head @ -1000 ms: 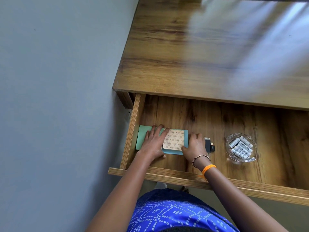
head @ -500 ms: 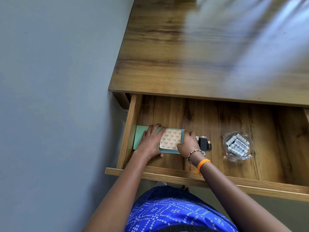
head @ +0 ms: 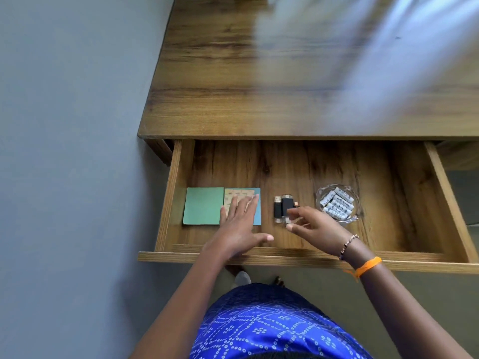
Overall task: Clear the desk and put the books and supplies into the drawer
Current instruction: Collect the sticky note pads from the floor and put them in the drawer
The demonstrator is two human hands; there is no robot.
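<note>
The wooden drawer (head: 259, 257) stands pulled out below the desk top (head: 233, 86). At its left lie a green sticky-note pad (head: 203, 206) and, beside it, a blue pad (head: 258, 216) topped by a beige patterned sheet (head: 237, 194). My left hand (head: 239, 225) hovers flat over the blue pad, fingers spread, holding nothing. Three USB sticks (head: 281, 207) lie side by side in the drawer's middle. My right hand (head: 311, 226) is just right of them, fingers loosely curled and fingertips close to the sticks, gripping nothing.
A clear glass dish (head: 355, 213) holding several white batteries (head: 337, 206) sits right of the USB sticks. A grey wall (head: 72, 151) runs along the drawer's left side. My blue patterned clothing fills the bottom of the view.
Both hands have lifted off the pads and drawn back toward me. The green pad now lies uncovered. My right hand has shifted right, to the USB sticks.
</note>
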